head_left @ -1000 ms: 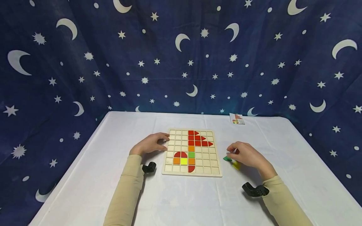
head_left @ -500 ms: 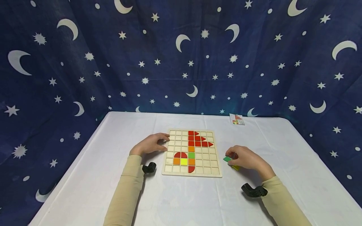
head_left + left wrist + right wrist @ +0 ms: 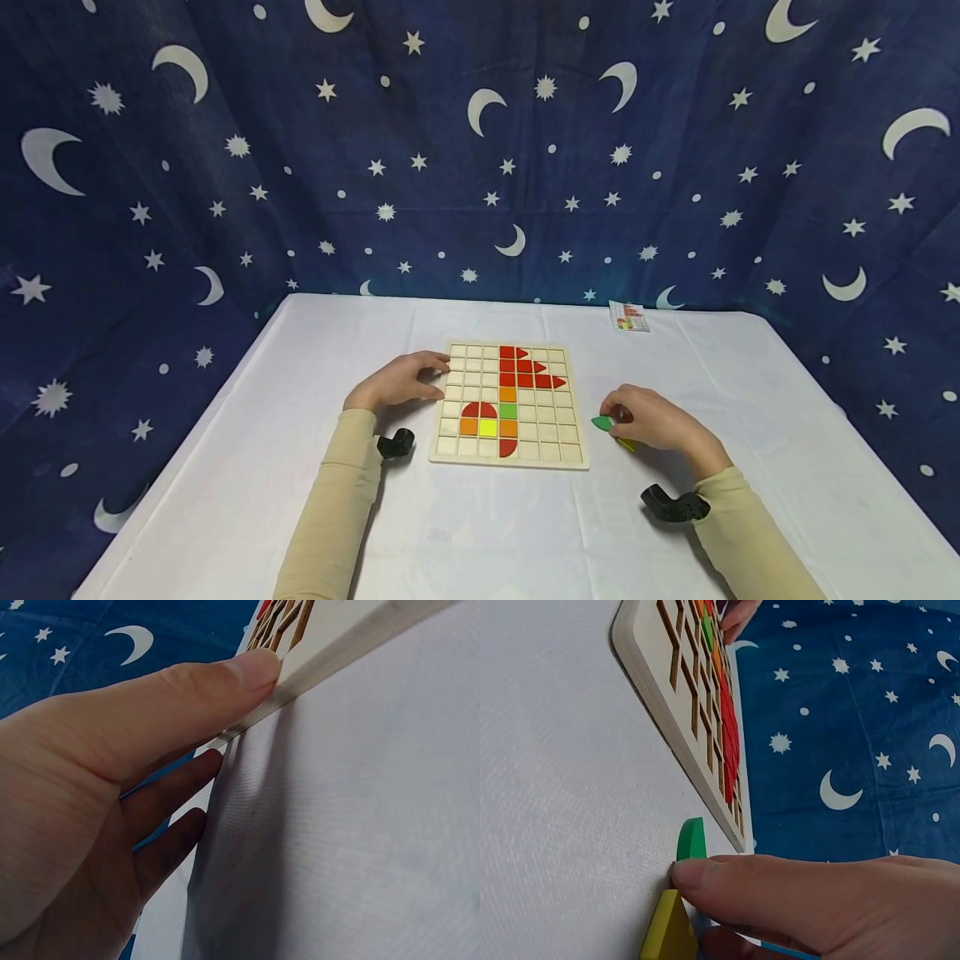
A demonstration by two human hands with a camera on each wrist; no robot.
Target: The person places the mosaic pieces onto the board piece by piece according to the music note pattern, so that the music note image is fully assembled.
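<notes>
A wooden grid board [image 3: 547, 417] lies at mid-table, with red, orange, green and yellow pieces set in some of its squares. My left hand [image 3: 401, 381] rests against the board's left edge; in the left wrist view its thumb [image 3: 255, 669] touches the rim and the other fingers spread below. Right of the board, my right hand [image 3: 660, 422] pinches a small green tile [image 3: 602, 423] with a rounded side. Seen from the right wrist, the thumb covers part of this green tile [image 3: 692, 838]. A yellow tile [image 3: 666, 930] lies close beside it, partly under the hand.
A small pattern card [image 3: 628, 317] lies near the table's back edge, showing a coloured grid. White cloth [image 3: 495, 533] covers the table. Behind it hangs a dark blue curtain [image 3: 420, 233] with moons and stars. Each wrist carries a black camera mount [image 3: 675, 504].
My right hand has come down a little onto the green tile and taken it between thumb and fingers. The left hand and board have stayed put.
</notes>
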